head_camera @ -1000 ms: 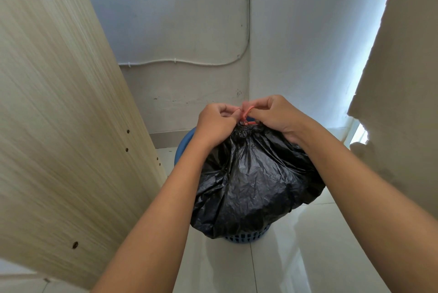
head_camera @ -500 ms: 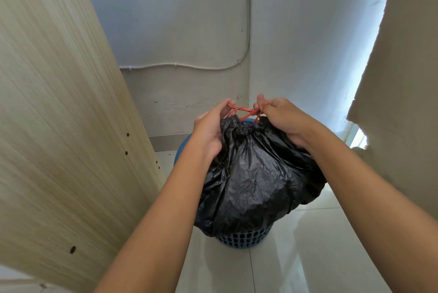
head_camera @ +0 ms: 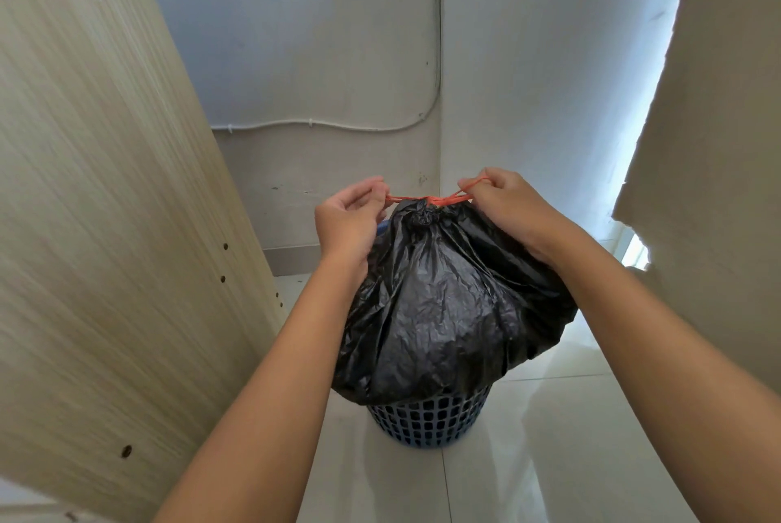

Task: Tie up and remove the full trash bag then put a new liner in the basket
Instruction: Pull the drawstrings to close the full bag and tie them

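Note:
A full black trash bag (head_camera: pixel 443 307) bulges out of a blue lattice basket (head_camera: pixel 427 421) on the tiled floor. Its mouth is gathered shut at the top by an orange drawstring (head_camera: pixel 427 199), which runs taut sideways in both directions. My left hand (head_camera: pixel 348 222) pinches the left end of the drawstring. My right hand (head_camera: pixel 509 207) grips the right end, with a loop of it over the fingers. Most of the basket is hidden under the bag.
A light wooden cabinet panel (head_camera: pixel 105 205) stands close on the left. A beige wall edge (head_camera: pixel 718 163) juts in on the right. The basket sits near a corner of white walls, with a thin cable (head_camera: pixel 321 126) along the far wall.
My hands were together over the bag's mouth; they have moved apart, left and right, drawing the orange drawstring taut and cinching the gathered top.

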{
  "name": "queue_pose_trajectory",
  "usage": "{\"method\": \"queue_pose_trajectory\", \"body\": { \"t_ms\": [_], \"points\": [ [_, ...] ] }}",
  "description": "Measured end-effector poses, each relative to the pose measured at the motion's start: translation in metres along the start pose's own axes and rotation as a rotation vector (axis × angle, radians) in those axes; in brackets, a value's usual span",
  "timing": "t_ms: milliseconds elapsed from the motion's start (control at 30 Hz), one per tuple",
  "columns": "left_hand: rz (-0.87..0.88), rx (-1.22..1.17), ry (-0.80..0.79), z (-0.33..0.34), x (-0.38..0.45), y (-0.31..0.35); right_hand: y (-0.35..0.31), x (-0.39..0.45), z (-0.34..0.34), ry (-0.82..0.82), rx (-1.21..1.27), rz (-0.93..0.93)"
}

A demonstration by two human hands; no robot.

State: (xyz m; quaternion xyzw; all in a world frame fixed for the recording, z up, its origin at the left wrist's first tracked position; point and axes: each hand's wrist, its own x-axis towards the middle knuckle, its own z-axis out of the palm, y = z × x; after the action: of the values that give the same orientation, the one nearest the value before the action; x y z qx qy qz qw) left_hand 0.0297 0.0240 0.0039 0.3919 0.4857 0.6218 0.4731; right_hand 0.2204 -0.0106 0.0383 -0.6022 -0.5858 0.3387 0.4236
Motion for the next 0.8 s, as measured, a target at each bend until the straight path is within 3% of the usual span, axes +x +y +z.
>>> {"method": "queue_pose_trajectory", "body": {
  "t_ms": [100,200,400,500,600,800],
  "points": [
    [0.306,0.435,-0.044,-0.007,-0.002,0.01,-0.004,-0.001,-0.006,-0.04,0.287,0.041],
    [0.518,0.657,-0.135,-0.011,-0.005,0.026,-0.013,0.001,-0.016,-0.116,0.674,0.12],
    [0.703,0.888,-0.275,-0.008,-0.011,0.042,-0.017,-0.001,-0.03,-0.127,1.151,0.197],
    [0.76,0.99,-0.246,-0.004,-0.013,0.044,-0.01,-0.001,-0.024,-0.13,0.955,0.19],
    [0.796,1.041,-0.181,0.001,-0.016,0.044,-0.004,0.0,-0.017,-0.021,0.697,0.167],
    [0.791,1.064,-0.09,0.0,-0.015,0.045,0.009,0.0,-0.01,0.027,0.601,0.09]
  ]
}}
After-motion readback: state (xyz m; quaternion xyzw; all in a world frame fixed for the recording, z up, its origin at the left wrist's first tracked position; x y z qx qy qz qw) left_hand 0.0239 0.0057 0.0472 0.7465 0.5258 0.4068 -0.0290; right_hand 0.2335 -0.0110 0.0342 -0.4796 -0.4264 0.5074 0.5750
